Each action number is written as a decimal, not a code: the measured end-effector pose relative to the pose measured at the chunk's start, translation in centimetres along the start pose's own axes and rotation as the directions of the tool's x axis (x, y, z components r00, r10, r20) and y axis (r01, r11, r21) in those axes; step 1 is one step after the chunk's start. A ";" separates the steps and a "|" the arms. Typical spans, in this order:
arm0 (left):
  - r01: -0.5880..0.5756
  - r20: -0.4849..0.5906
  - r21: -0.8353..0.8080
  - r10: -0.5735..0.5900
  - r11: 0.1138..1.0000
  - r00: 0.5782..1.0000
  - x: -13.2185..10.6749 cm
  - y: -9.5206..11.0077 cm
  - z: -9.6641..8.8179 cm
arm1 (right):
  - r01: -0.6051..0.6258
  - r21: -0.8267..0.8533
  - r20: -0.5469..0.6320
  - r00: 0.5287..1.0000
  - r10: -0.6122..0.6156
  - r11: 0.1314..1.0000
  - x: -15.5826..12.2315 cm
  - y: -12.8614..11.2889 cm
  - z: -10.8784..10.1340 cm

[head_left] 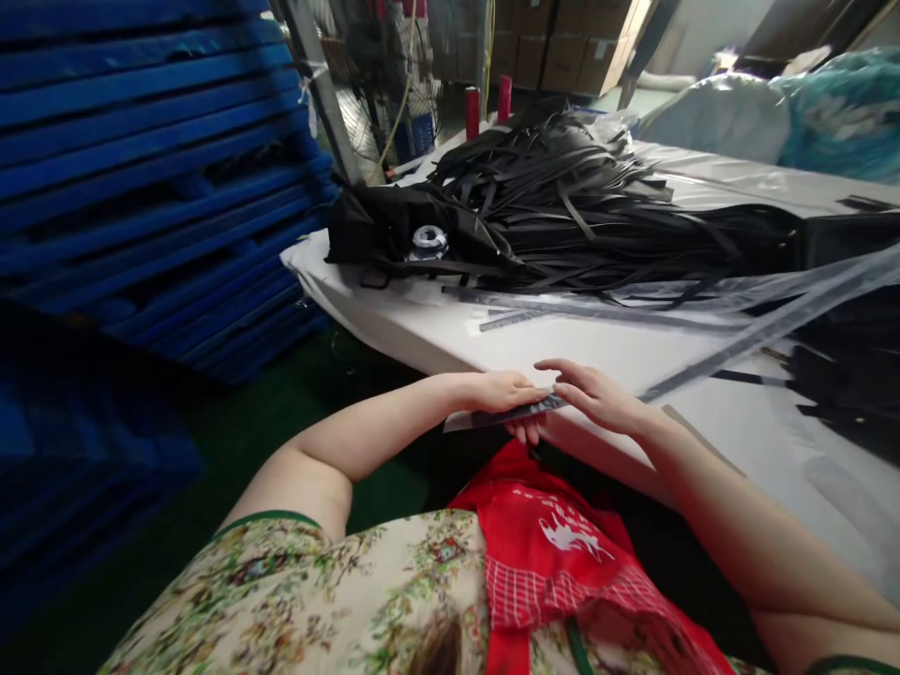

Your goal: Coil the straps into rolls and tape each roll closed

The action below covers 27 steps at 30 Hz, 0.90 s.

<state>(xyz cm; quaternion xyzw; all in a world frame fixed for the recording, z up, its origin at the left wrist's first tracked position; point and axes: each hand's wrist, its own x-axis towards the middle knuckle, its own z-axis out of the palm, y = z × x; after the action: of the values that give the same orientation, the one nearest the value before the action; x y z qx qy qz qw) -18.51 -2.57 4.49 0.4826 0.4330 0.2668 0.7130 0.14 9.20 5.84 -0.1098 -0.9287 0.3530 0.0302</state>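
Observation:
My left hand point(507, 394) is closed over the near end of a long dark strip in a clear plastic sleeve point(485, 418), at the front edge of the white table. Some of its fingers curl underneath. My right hand point(594, 396) is just to the right, fingers stretched out and apart, the fingertips close to or touching the strip beside my left hand. To the right of my right hand, a sleeved strip point(710, 364) runs back across the table. Whether both are one piece is hidden by the hand.
A large heap of black straps point(562, 178) covers the table's back. A white ring-shaped roll point(428, 239) lies on black material at its left. More sleeved strips point(513, 319) lie in front. Stacked blue pallets point(155, 159) stand left; teal plastic bags point(844, 112) sit at back right.

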 end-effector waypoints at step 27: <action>-0.042 0.168 -0.084 0.056 0.996 0.984 -3.0 1.4 4.0 | -0.300 -0.068 -0.195 0.939 0.282 0.952 -9.8 2.4 -1.4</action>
<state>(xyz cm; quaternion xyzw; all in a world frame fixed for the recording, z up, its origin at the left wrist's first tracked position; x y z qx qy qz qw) -16.35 -6.22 7.51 0.4852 0.3474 0.2591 0.7594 10.33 9.65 5.46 -0.2793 -0.9114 0.2968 0.0575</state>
